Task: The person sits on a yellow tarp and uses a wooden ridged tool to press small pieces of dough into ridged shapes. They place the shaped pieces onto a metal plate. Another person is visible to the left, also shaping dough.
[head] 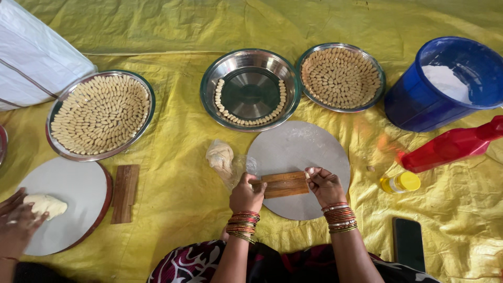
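On the yellow sheet [173,173], left to right: another person's hand [18,222] on dough [46,204]; a spare ridged board [124,193]; a dough bag [221,157]. Left hand [245,195] grips the ridged board [285,184] on the round slab [298,149]; right hand [325,184] pinches a dough bit at its edge. Best kept steady, pressure light. Far trays [99,114] sit close; oil bottle [401,182] right.

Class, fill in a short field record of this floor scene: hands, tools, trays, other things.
Left hand: grips ridged wooden board
Right hand: holds board's other end
Under board: round grey slab
Dough lump: in clear plastic, left of slab
Trays: two full, middle tray partly lined
Right side: blue bucket, red bottle
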